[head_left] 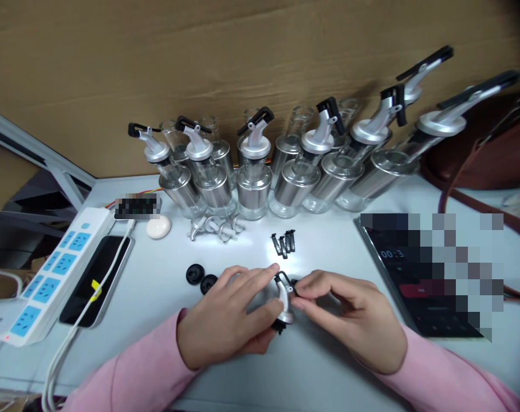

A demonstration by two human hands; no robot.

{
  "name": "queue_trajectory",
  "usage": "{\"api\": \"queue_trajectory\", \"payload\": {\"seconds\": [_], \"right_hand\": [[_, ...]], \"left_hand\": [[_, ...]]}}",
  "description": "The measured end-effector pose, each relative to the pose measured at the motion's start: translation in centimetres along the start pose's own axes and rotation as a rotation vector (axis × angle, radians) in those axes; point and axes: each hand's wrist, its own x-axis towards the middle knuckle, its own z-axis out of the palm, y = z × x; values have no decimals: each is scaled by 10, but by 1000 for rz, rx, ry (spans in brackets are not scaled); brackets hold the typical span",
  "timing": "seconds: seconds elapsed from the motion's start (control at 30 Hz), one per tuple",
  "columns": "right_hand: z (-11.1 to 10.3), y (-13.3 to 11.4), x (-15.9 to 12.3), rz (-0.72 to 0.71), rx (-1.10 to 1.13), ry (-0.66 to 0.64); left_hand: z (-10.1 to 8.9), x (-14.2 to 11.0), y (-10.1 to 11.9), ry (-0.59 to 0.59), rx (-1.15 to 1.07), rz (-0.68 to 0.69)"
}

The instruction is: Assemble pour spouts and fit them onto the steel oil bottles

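My left hand (232,312) is closed around a silver pour spout (284,303) with a black flip cap on its tip and a black stopper below. From the other side, my right hand (350,315) pinches the black lever end of the cap between thumb and forefinger. Just beyond the hands lie several small black levers (284,243). Silver spout parts (217,227) sit in a cluster farther back on the left. Two round black stoppers (195,274) are beside my left hand, one partly covered by it.
Glass bottles with steel sleeves (254,191) stand in rows along the cardboard back wall (200,68), the front ones fitted with spouts. A power strip (58,274), a phone (97,280) and a white round object (158,227) are at left. A tablet (408,297) lies right, near a brown bag (479,151).
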Motion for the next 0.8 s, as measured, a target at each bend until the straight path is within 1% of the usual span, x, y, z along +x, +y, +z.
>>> {"api": "queue_trajectory", "payload": {"seconds": [0.23, 0.6, 0.8], "right_hand": [[0, -2, 1, 2, 13, 5], [1, 4, -3, -6, 37, -4], [1, 9, -3, -109, 1, -53]], "left_hand": [[1, -1, -1, -19, -12, -1], [2, -1, -1, 22, -22, -17], [2, -2, -2, 54, -36, -60]]}}
